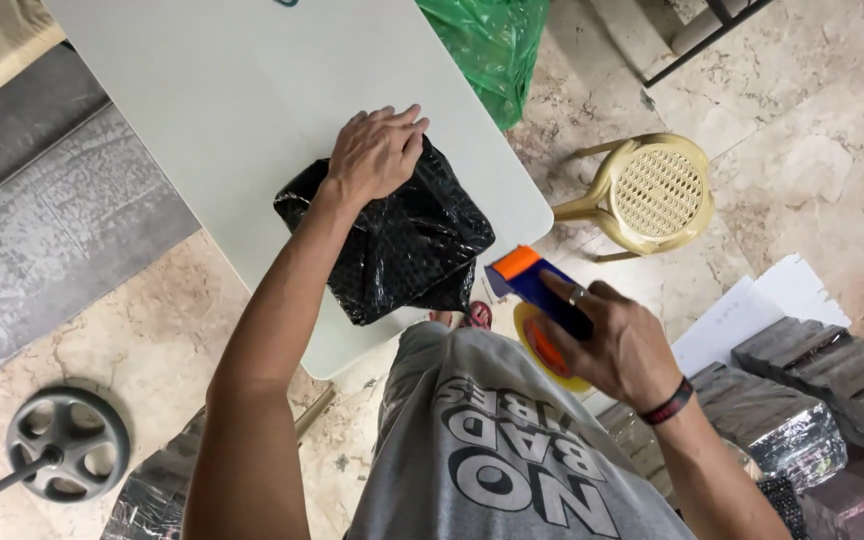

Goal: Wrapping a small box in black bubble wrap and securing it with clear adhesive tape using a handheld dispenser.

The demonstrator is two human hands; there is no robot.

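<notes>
The left hand [376, 152] lies flat, fingers spread, pressing a black bubble-wrapped plastic parcel [392, 238] on the white table [202, 90] near its front edge. Firm pressure there keeps the wrap taut. The right hand [612, 345] grips an orange-and-blue tape dispenser [534, 290] just beside the parcel.

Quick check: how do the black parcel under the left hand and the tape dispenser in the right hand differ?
The black parcel is dark, crinkly plastic wrap; the tape dispenser is blue with orange parts and looks rigid. The parcel is the bigger of the two. The parcel lies on the white table, pressed by the left hand; the dispenser is held off the table's edge in the right hand. Each has one hand on it.
</notes>
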